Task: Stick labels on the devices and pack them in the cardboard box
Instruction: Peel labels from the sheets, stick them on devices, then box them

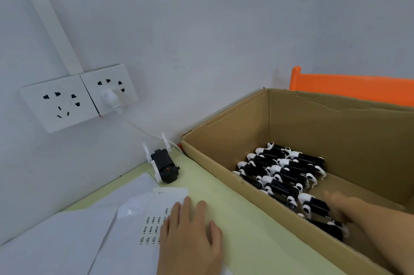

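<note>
Devices, packed (282, 174): a cluster of black-and-white units lying in rows on the floor of the cardboard box (224, 162), toward its near-left side; the far part of the floor is bare.

Device, loose (164, 166): one unit on the pale green table (224, 205), just beside the box's left wall and near the white wall; a red mark shows on its front. Whether it bears a label cannot be told.

Label sheet (154, 221): white sheet with rows of small printed labels, lying on the table over other white sheets (74, 236).

Left hand (190, 230): laid flat on the right part of the label sheet, fingers straight and slightly spread, gripping nothing.

Right hand (336, 209): reached down inside the box among the nearest units, blurred; whether its fingers close on a unit cannot be told.

Surroundings: wall sockets (76, 97) with one white plug (111, 97) and its cable (143, 130); an orange chair back (349, 88) behind the box.

Step in hand, as judged: packing, with the right hand placing or settling a unit in the box.

Next move, as judged: withdraw the right hand, bring the loose unit to the sheet, peel one label, press it on, then lay that unit in the box beside the rows.
</note>
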A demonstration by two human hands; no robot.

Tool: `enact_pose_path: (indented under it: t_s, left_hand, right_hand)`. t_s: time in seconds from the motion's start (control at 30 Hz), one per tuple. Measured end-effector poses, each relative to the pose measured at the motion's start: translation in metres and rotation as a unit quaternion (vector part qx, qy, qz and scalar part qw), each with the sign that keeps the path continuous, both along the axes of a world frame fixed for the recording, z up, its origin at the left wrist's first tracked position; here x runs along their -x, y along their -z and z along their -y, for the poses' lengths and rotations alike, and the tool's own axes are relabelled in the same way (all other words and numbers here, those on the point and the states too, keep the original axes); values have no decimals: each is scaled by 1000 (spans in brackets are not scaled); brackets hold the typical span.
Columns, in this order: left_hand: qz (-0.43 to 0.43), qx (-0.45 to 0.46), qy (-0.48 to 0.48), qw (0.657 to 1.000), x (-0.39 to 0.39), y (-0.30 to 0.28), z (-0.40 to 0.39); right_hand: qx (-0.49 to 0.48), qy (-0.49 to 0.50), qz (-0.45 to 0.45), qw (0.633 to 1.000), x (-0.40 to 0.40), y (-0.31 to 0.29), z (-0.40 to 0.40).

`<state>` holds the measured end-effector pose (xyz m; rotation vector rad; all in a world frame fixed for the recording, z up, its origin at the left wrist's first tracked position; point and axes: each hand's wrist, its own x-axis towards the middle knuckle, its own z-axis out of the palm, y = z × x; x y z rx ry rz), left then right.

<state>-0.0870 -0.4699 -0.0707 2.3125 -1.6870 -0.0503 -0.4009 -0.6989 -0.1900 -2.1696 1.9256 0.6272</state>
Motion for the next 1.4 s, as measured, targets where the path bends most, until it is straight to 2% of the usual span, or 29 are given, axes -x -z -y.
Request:
enact_pose_path:
  t_s: [0.4,0.73,0.97,1.2,1.4]
  left_hand:
    - [-6,9,-11,1000,4,-1,-10]
    - [-18,-3,-18,1000,8,-5,-12]
    - [-16,-5,-21,1000,8,-4,-12]
    - [-13,-7,-23,1000,10,-5,-11]
    - [-12,-6,-20,1000,11,-7,-13]
  right_hand:
    - [49,27,78,995,-7,-9,-5]
    - [-13,31,50,998,-2,4,1]
    - [-48,14,92,995,-3,1,-4]
    - [-25,5,57,998,-17,1,1]
    - [-92,29,58,994,-34,3,4]
